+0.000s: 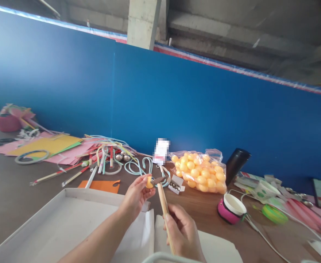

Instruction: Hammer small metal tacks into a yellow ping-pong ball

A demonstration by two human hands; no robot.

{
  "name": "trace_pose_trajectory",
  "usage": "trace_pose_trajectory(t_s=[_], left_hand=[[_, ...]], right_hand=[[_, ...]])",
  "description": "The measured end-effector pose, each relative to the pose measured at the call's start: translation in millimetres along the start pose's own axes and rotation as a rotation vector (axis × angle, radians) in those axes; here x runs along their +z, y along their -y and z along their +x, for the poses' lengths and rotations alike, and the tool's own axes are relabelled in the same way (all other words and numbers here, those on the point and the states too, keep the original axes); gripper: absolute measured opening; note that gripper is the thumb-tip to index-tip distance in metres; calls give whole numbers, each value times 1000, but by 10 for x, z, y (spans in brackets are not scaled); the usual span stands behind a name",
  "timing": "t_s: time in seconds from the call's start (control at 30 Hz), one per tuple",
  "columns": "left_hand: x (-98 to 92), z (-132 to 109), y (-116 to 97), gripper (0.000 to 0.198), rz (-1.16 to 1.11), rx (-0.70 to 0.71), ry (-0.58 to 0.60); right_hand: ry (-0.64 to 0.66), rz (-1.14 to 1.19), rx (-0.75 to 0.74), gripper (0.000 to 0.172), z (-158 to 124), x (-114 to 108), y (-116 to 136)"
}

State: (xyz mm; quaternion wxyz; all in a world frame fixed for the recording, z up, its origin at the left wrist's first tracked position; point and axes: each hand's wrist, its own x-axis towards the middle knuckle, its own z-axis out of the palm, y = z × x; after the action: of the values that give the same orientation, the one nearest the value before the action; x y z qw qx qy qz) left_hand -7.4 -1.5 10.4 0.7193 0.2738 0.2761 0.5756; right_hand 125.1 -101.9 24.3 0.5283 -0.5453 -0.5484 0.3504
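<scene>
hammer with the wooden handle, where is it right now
In the head view, the hammer is low, near the middle, gripped in the right hand, its head beside the small orange piece in the left hand.

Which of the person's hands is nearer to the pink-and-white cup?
Right. The right hand, gripping the wooden-handled hammer, is left of the pink-and-white cup in the picture; the left hand, holding a small yellow piece, is farther left.

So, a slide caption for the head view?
Left hand holding a small orange piece, right hand a wooden-handled hammer; bagged orange balls beyond.
</scene>
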Motion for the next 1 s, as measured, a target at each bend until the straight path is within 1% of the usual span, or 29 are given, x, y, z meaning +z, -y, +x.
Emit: trace_pose_trajectory(t_s=[0.17,0.33,0.47,0.6,0.7,0.9,1.0], left_hand=[[2,17,3,26,8,8,2],[-10,15,16,26,22,5,-14],[-24,32,29,28,63,3,-29],[-25,46,33,26,69,0,-51],[-24,43,33,26,75,6,-51],[-26,40,29,25,59,6,-58],[-23,34,22,26,72,8,-55]], right_hand=[[-20,29,14,44,-2,3,-4],[-7,8,-22,44,1,11,-17],[-5,2,-1,43,2,7,-8],[2,-16,-12,43,1,14,-5],[-7,-8,9,45,3,19,-15],[4,-24,13,43,12,12,-39],[9,-18,42,42,12,7,-34]])
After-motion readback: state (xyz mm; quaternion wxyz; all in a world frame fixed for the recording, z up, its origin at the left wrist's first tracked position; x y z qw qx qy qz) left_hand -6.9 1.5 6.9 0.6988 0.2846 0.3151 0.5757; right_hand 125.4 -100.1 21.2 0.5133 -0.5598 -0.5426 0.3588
